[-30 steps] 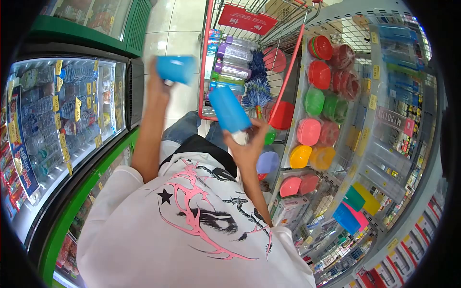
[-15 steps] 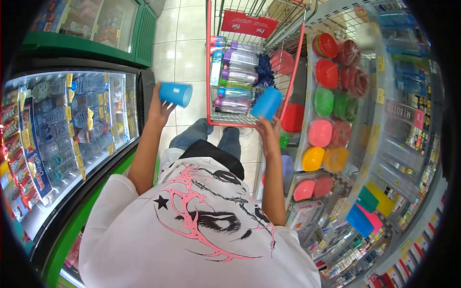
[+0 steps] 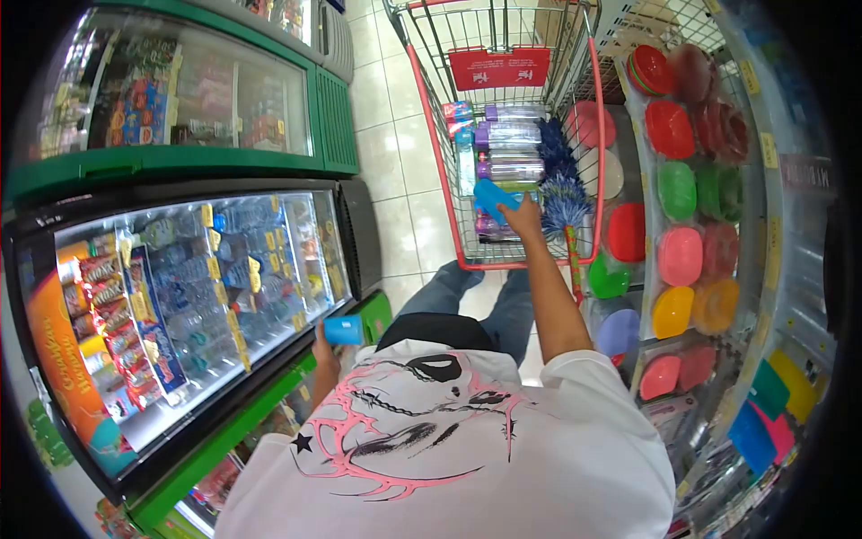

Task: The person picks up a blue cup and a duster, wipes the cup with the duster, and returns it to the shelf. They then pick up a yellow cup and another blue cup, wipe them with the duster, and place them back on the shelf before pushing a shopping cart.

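Reaching into the red shopping cart [image 3: 489, 266], the right hand [image 3: 525, 216] is seen with its grip clamped on the first blue cup [image 3: 494, 194], which is held tilted above the goods inside the basket. A second blue cup [image 3: 344, 330] is held low beside the waist, the grip of the left hand [image 3: 323, 350] closed around it; two cups are thus counted, one per hand. At least four bottles [image 3: 514, 135] are stacked on their sides in the cart, with two blue dusters [image 3: 564, 196] just beside them. Stacks of red, green, pink and yellow bowls [image 3: 680, 190] are shelved to the right, and one glass-fronted cooler [image 3: 224, 287] is seen to the left.
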Motion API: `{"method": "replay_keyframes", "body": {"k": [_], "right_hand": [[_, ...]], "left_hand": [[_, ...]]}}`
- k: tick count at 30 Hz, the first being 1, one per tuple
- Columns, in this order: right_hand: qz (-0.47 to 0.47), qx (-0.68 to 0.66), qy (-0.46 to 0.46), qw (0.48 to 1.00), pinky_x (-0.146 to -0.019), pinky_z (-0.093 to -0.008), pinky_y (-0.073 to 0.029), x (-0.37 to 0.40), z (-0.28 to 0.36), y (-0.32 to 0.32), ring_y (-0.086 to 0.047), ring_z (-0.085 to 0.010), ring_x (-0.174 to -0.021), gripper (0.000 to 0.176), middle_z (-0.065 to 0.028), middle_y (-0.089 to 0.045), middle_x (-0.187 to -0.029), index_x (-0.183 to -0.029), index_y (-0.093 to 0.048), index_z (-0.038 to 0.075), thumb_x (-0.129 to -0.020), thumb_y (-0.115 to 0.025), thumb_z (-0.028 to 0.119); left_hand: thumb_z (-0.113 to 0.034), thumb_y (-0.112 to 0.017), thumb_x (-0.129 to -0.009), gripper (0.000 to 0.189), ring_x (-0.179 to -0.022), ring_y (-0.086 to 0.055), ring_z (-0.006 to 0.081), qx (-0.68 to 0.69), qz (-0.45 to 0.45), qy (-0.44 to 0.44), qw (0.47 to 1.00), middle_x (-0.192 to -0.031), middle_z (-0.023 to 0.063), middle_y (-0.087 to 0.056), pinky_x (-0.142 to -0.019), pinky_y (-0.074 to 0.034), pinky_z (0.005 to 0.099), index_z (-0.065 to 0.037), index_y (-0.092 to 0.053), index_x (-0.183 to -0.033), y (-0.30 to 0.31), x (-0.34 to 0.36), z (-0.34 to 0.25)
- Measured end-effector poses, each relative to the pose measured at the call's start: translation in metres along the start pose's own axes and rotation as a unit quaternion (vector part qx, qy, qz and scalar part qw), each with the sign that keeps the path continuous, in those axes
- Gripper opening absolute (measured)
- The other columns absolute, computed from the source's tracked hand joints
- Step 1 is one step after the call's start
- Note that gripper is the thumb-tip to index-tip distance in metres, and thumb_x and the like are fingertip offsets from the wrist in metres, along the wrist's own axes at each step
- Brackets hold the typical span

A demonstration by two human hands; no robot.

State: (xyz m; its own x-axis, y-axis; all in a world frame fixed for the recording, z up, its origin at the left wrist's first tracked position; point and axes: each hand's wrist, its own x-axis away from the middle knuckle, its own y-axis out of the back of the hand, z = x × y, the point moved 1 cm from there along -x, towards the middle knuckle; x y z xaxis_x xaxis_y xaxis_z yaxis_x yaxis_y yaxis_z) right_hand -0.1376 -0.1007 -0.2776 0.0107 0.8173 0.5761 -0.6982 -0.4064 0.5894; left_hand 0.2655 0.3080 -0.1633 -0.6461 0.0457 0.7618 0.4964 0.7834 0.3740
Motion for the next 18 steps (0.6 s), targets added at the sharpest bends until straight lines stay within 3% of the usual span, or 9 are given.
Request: {"method": "replay_keyframes", "body": {"k": [2,3,5,8,11,12,13,15,18], "right_hand": [[-0.089,0.003,0.095,0.992,-0.101,-0.0444,-0.041,0.025,0.011,0.015,-0.047,-0.0387,-0.124,0.081,-0.0288,-0.048,-0.131,-0.134,-0.041,-0.006,-0.074,-0.074,0.036],[-0.093,0.0,0.094,0.991,-0.101,-0.0444,-0.041,0.038,0.019,0.032,-0.047,-0.0387,-0.124,0.081,-0.0288,-0.048,-0.131,-0.134,-0.041,-0.006,-0.074,-0.074,0.036],[-0.175,0.193,0.132,0.956,-0.096,-0.0473,-0.043,0.054,0.027,0.061,-0.049,-0.0374,-0.118,0.072,-0.0259,-0.05,-0.126,-0.133,-0.042,-0.001,-0.074,-0.073,0.027],[-0.169,0.231,0.074,0.955,-0.091,-0.0485,-0.045,0.047,0.003,0.076,-0.052,-0.0378,-0.111,0.066,-0.023,-0.051,-0.12,-0.132,-0.042,0.003,-0.074,-0.07,0.018],[-0.134,0.289,0.034,0.947,-0.092,-0.0482,-0.046,0.005,-0.064,0.053,-0.051,-0.0403,-0.113,0.067,-0.0232,-0.048,-0.125,-0.135,-0.038,0.003,-0.075,-0.067,0.012],[-0.118,0.275,0.0,0.954,-0.094,-0.0472,-0.045,0.03,-0.038,0.069,-0.051,-0.042,-0.112,0.071,-0.0257,-0.047,-0.126,-0.137,-0.034,0.002,-0.074,-0.066,0.007],[-0.13,0.273,0.001,0.953,-0.094,-0.0472,-0.045,0.033,-0.039,0.071,-0.051,-0.042,-0.112,0.071,-0.0257,-0.047,-0.126,-0.137,-0.034,0.002,-0.074,-0.066,0.007],[-0.119,0.258,-0.017,0.959,-0.096,-0.0475,-0.044,0.028,-0.043,0.067,-0.05,-0.0447,-0.113,0.075,-0.0287,-0.046,-0.125,-0.139,-0.031,0.001,-0.073,-0.066,0.005],[-0.151,0.185,0.008,0.971,-0.096,-0.0494,-0.043,0.058,-0.027,0.086,-0.048,-0.0488,-0.112,0.078,-0.0305,-0.045,-0.123,-0.141,-0.03,0.004,-0.071,-0.065,0.002]], "left_hand": [[-0.064,-0.068,-0.073,0.07,-0.101,-0.056,0.0235,-0.001,-0.012,0.021,1.0,-0.112,0.0074,-0.058,-0.082,-0.047,0.0451,-0.012,-0.056,-0.119,0.031,-0.003,0.024],[-0.064,-0.068,-0.074,0.07,-0.103,-0.055,0.023,0.017,0.004,0.046,0.999,-0.112,0.0068,-0.058,-0.086,-0.045,0.0454,-0.012,-0.056,-0.12,0.044,-0.002,0.037],[-0.063,-0.068,-0.074,0.07,-0.105,-0.054,0.0225,0.035,0.023,0.068,0.997,-0.113,0.0062,-0.059,-0.09,-0.043,0.0456,-0.012,-0.055,-0.12,0.045,0.0,0.037],[-0.062,-0.067,-0.076,0.069,-0.107,-0.054,0.0222,0.091,0.035,0.002,0.995,-0.116,0.0058,-0.057,-0.093,-0.041,0.0447,-0.012,-0.053,-0.122,0.028,0.011,0.012],[-0.06,-0.066,-0.078,0.068,-0.109,-0.053,0.0219,0.15,0.057,-0.056,0.985,-0.12,0.0054,-0.056,-0.096,-0.04,0.0439,-0.012,-0.052,-0.124,0.0,0.018,-0.01],[-0.058,-0.064,-0.081,0.068,-0.112,-0.051,0.0233,0.205,0.116,-0.034,0.971,-0.129,0.0049,-0.05,-0.102,-0.035,0.0458,-0.013,-0.047,-0.13,-0.008,0.007,-0.023],[-0.057,-0.062,-0.083,0.065,-0.115,-0.05,0.0243,0.232,0.128,-0.051,0.963,-0.128,0.0046,-0.05,-0.103,-0.035,0.0485,-0.014,-0.046,-0.129,-0.025,0.015,-0.046],[-0.058,-0.061,-0.084,0.063,-0.115,-0.053,0.026,0.255,0.187,-0.139,0.938,-0.121,0.0077,-0.054,-0.099,-0.041,0.0488,-0.014,-0.047,-0.127,-0.059,0.026,-0.089],[-0.059,-0.058,-0.086,0.062,-0.109,-0.057,0.0302,0.269,0.295,-0.109,0.91,-0.115,0.0107,-0.056,-0.091,-0.048,0.0483,-0.012,-0.048,-0.125,-0.097,0.022,-0.136]]}}
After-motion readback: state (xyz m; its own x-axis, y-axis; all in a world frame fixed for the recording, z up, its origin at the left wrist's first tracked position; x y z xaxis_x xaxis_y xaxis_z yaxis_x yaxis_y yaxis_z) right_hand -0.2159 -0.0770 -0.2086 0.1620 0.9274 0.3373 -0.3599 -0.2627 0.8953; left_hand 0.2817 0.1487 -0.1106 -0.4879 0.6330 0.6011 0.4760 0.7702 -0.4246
